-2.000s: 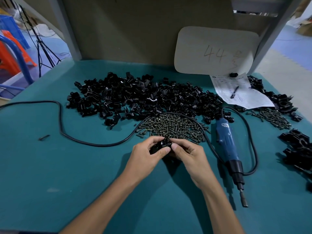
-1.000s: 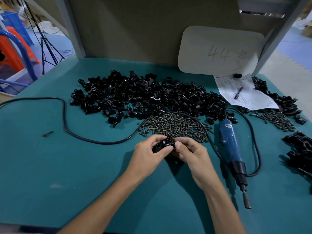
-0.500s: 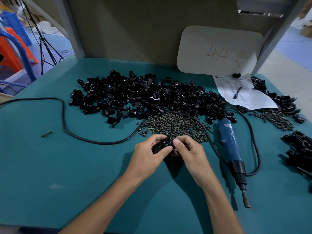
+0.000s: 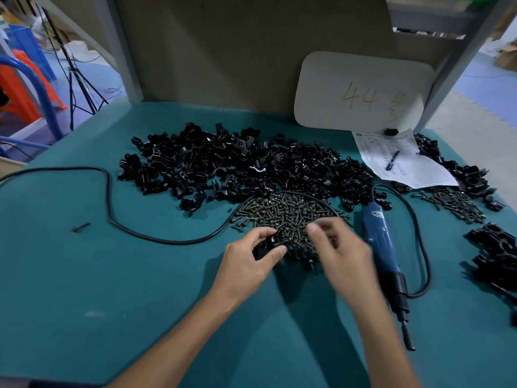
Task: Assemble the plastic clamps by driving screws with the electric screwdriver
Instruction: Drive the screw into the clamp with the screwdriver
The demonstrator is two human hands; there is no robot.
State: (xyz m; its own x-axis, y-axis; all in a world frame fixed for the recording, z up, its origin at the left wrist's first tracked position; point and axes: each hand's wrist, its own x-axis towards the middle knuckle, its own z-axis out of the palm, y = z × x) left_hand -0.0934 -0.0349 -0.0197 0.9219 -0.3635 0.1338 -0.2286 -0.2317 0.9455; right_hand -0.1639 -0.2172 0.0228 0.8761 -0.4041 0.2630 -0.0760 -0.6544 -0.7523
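My left hand (image 4: pixel 246 266) grips a black plastic clamp (image 4: pixel 263 245) just above the teal table, at the near edge of the screw pile (image 4: pixel 282 212). My right hand (image 4: pixel 345 256) is off the clamp and hovers, blurred, over the right part of that pile with its fingers bent; whether it holds a screw is unclear. The blue electric screwdriver (image 4: pixel 379 239) lies on the table right of my right hand, bit pointing toward me. A large heap of loose black clamp parts (image 4: pixel 237 166) spreads behind the screws.
The screwdriver's black cable (image 4: pixel 112 217) loops across the left of the table. A paper sheet (image 4: pixel 419 166) with a pen (image 4: pixel 391 161) lies at the back right, beside a second screw pile (image 4: pixel 458 205) and more black clamps (image 4: pixel 495 250). A lone screw (image 4: pixel 81 227) lies far left.
My right hand has let go of the clamp and moved right and away over the screw pile. My left hand still holds the clamp in about the same place.
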